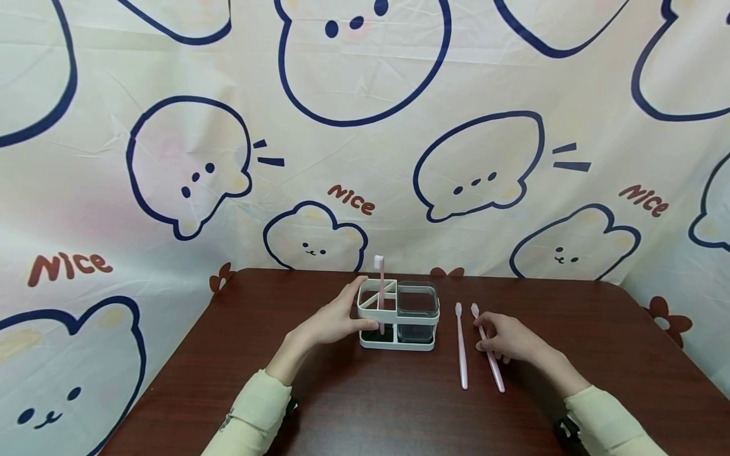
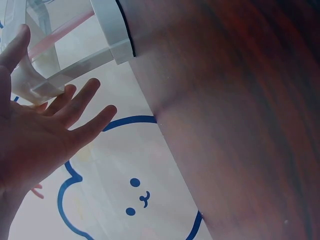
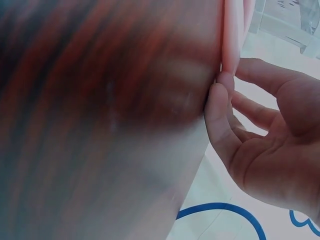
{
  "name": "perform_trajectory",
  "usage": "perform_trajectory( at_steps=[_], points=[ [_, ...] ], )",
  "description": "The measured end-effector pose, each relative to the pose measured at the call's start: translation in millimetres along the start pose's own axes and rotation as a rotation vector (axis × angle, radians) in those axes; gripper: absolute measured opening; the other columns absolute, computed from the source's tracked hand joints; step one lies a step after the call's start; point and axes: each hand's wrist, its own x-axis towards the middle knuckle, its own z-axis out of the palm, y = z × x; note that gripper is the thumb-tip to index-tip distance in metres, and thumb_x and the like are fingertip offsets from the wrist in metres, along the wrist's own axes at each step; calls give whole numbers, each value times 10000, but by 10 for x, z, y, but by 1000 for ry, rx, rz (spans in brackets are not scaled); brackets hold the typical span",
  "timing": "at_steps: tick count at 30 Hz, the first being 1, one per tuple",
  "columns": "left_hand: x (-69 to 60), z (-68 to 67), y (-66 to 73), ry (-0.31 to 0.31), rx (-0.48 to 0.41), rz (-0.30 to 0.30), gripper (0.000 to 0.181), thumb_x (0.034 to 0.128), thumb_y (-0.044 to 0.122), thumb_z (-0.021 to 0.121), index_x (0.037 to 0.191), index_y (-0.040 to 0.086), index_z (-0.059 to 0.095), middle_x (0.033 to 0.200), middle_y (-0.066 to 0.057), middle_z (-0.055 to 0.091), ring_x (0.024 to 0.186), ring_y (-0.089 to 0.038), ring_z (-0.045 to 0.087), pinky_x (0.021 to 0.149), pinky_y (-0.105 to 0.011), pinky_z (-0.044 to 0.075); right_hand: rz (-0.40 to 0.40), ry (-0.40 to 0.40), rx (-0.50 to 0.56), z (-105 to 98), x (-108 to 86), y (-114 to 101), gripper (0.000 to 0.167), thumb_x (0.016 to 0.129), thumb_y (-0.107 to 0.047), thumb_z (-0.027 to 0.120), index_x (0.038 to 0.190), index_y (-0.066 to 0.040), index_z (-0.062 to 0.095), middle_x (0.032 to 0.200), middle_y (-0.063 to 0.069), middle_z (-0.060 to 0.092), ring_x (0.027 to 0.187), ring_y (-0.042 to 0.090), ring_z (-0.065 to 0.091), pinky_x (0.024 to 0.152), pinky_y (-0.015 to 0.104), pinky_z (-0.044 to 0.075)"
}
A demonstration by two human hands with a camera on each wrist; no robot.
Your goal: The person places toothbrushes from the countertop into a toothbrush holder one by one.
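Cartoon-print cloth (image 1: 393, 82) hangs behind brown table (image 1: 399, 405). Left hand (image 1: 329, 322) reaches forward, thumb and fingers around left side of holder (image 1: 407, 320), near far table edge. Right hand (image 1: 511, 335) pinches right toothbrush (image 1: 495, 368). Middle toothbrush (image 1: 461, 348) lies between right hand and holder; third toothbrush (image 1: 381, 292) stands in holder's left part.

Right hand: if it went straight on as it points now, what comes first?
Most likely the loose toothbrush nearer the holder, close to its bristle end. That brush lies low, so the right hand might pass above it; depth is unclear.
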Motion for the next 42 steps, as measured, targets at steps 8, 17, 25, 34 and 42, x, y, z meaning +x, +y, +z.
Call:
perform_trajectory(
  at_steps=[8,17,25,34,42],
  points=[
    [1,1,1,0,-2,0,976,847,417,772,1582,272,146,1638,-63,202,1438,-292,354,1121,-633,326,-22,-12,-2,-3,-4,-11,420,866,-80,717,1252,9,579,713,80,546,543,181,560,476,339,507],
    [-9,-1,12,-1,-1,-8,980,852,415,765,1587,270,134,1648,-64,181,1448,-299,345,1120,-638,323,13,17,-4,-9,-2,-9,402,889,-63,683,1276,-28,579,789,91,554,528,190,556,478,336,495],
    [-12,-3,7,-4,-8,-2,980,855,418,761,1586,275,123,1641,-77,191,1440,-311,354,1106,-648,334,-3,58,-11,-35,0,-46,412,882,-36,648,1287,-27,572,794,93,555,536,190,561,489,342,497],
    [-11,-6,-4,-8,3,-3,996,852,440,759,1590,271,112,1645,-77,184,1446,-316,349,1108,-648,332,-54,94,-16,-76,10,-101,458,875,-33,641,1322,-14,543,905,113,568,590,169,576,533,324,516],
    [-11,-18,9,-9,-2,4,995,841,439,769,1586,263,134,1636,-72,206,1438,-304,354,1112,-643,330,-147,197,-94,-127,35,-195,438,868,-57,657,1297,-52,569,980,97,605,753,175,565,606,305,490]
  ],
)
